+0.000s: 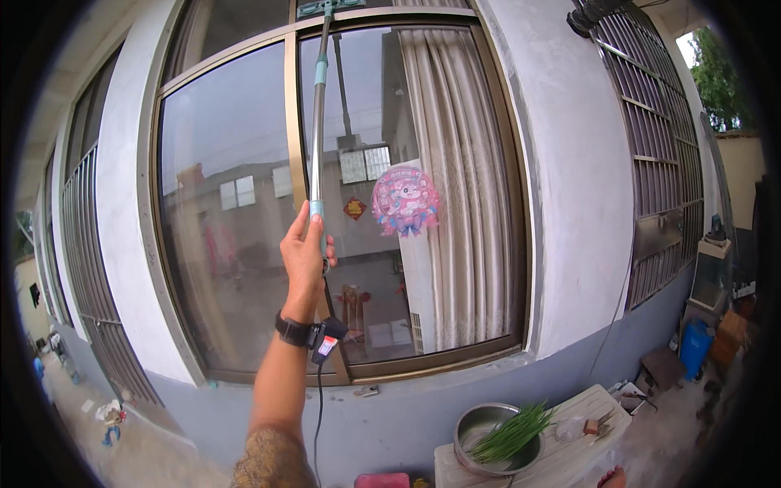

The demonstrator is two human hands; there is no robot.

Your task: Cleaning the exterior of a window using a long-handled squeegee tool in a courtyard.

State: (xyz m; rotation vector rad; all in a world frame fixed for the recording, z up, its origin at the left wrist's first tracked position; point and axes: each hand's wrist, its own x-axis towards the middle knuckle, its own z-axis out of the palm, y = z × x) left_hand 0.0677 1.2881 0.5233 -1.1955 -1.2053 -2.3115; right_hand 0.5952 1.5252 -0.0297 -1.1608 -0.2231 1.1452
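My left hand (307, 252) is closed round the teal grip of a telescopic window wiper (318, 134), thumb pointing up along it. The silver pole rises almost straight, and its teal head (329, 8) is at the upper window, cut off by the top edge. Behind the pole is a sliding window (228, 179) with a brown-gold frame. A round pink cartoon sticker (406, 199) is on the right pane. At the lower right edge, only a small part of what appears to be my right hand (614, 477) shows, its fingers mostly cut off.
Below the window, a pale board (590, 435) carries a metal basin (480, 419) with long green stalks (514, 431). A black cable (319, 423) hangs from the device (327, 337) on my wrist. Barred windows stand either side; a blue container (694, 350) is at right.
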